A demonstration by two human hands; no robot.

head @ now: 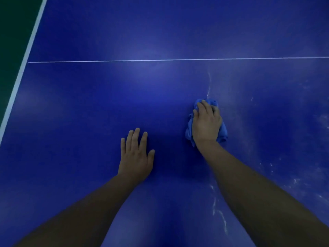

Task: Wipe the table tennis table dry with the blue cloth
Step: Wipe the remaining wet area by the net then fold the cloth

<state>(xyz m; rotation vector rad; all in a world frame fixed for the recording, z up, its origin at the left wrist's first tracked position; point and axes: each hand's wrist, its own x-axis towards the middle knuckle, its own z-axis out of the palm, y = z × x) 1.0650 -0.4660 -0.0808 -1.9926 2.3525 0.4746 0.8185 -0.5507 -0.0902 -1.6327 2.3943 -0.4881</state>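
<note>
While reaching in over the blue worktop [89, 107], grips the crumpled blue cloth [189, 130] in the right hand [206, 123], fingers curled over the top of the wad, and presses it down onto the surface. Holds it right of the middle of the view, with folds poking out past the fingertips, along the hand's left side and behind the heel of the palm. Meets a thin pale wet streak [208, 86] right at the far tip of the cloth, running away toward the thin white line [160, 60] across the worktop.

Lays the left hand [136, 157] flat on the worktop, palm down, fingers straight and slightly spread, holding nothing. Sets it left of the cloth and nearer the body, well apart from the wad. Brings both bare forearms in from the bottom edge of the view.

Shows pale smears and droplets [302, 179] scattered to the right of the cloth, plus a second broken streak [216, 207] just beside the right forearm. Ends at the left in a wide white edge stripe [23, 65], with dark green floor [10, 32] beyond it.
</note>
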